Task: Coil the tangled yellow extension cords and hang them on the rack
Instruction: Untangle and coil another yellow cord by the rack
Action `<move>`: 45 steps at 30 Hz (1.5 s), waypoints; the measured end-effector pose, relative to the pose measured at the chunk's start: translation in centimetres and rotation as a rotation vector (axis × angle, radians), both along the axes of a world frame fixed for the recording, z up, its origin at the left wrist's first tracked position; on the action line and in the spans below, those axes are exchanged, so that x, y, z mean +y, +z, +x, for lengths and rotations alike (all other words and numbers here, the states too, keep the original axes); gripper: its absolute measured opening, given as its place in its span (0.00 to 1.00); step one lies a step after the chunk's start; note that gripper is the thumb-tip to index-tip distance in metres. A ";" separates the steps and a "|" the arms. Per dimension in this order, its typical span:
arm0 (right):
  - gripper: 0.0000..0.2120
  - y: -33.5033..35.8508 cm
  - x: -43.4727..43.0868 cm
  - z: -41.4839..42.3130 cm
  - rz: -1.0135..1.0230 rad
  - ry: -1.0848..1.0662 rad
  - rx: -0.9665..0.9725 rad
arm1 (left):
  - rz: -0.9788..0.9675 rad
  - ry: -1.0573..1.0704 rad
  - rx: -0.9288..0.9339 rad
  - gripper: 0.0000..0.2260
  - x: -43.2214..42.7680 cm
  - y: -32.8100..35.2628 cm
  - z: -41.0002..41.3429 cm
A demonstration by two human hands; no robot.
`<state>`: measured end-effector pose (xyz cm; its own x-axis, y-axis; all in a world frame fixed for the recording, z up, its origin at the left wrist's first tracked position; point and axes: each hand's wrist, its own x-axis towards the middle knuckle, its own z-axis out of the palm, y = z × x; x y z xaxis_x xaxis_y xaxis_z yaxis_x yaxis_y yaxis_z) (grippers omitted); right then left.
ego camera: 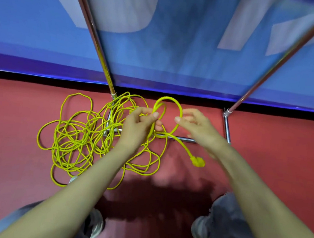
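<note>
One loop (170, 100) of the yellow extension cord (179, 144) is formed so far, held up between both hands just in front of the rack (95, 34). The left hand (139, 125) pinches the cord where the loop crosses itself, thumb pressed over the strands. The right hand (197, 126) has its thumb and fingers curled round the loop's right side. From the crossing a short tail runs down to the plug (198, 161), which sits low beside the right forearm over the red floor (272, 168). The rest lies as a tangle (77, 136) on the floor to the left. Several of its strands cross the rack's chrome bottom frame (227, 126) near the left upright. I cannot tell whether the heap is one cord or several.

The main risk, as I judge it, is drawing slack straight out of that heap. The strands overlap many times, so a firm pull could cinch a crossing into a knot. A strand lying across the frame could also catch on its corner and tug the rack. The loop is small and kept only by the left pinch, so a slackened thumb would probably let it spring open. The free plug end could swing into the next turn and get wound inside the coil.
</note>
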<state>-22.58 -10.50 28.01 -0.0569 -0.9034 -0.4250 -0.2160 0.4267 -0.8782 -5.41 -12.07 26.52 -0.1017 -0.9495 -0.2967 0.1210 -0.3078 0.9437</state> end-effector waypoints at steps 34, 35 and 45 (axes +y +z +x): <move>0.18 1.1 1.0 0.8 -0.648 0.024 0.462 | 0.239 0.163 -0.045 0.09 -0.7 0.5 0.5; 0.19 1.0 0.9 1.1 -0.654 0.058 0.564 | 0.266 0.186 -0.026 0.08 -0.7 0.6 0.5; 0.14 1.4 0.9 2.4 -0.431 0.139 0.628 | -0.154 -0.033 -0.284 0.05 -0.4 1.3 0.1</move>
